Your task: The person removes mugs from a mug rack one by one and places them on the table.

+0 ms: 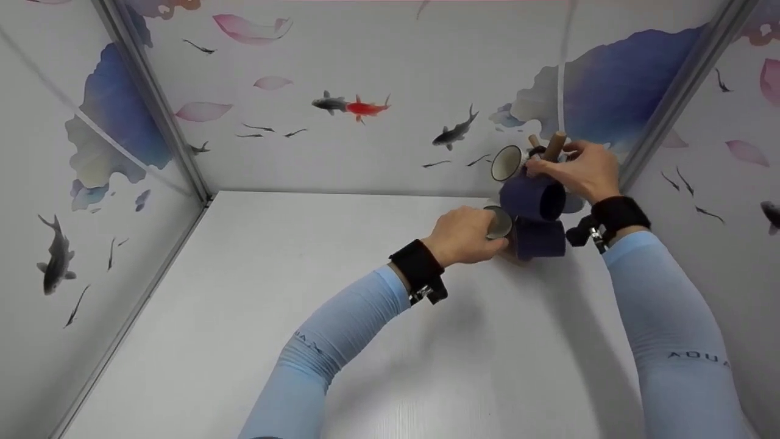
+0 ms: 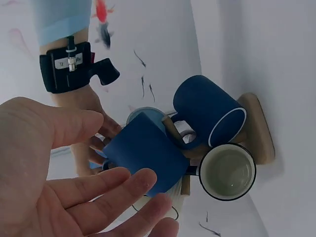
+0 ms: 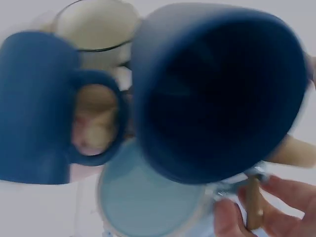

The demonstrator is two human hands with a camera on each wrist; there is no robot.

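Note:
Several mugs hang on a wooden mug rack (image 2: 259,128). My right hand (image 1: 585,171) is at its upper pegs; the fingers (image 3: 284,192) pinch the handle of a light-blue mug (image 3: 153,195) around a wooden peg (image 3: 254,202). One dark-blue mug (image 1: 527,198) hangs under this hand, with a second dark-blue mug (image 1: 541,239) lower down. My left hand (image 1: 466,235) is beside a white, dark-rimmed mug (image 2: 228,172). In the left wrist view its fingers are spread loosely in front of the upper dark-blue mug, holding nothing.
Another white, dark-rimmed mug (image 1: 507,163) hangs at the rack's upper left. The rack stands on a white table (image 1: 292,292) near the back right corner. Printed panels (image 1: 390,55) with fish and petals enclose the table behind and at the sides.

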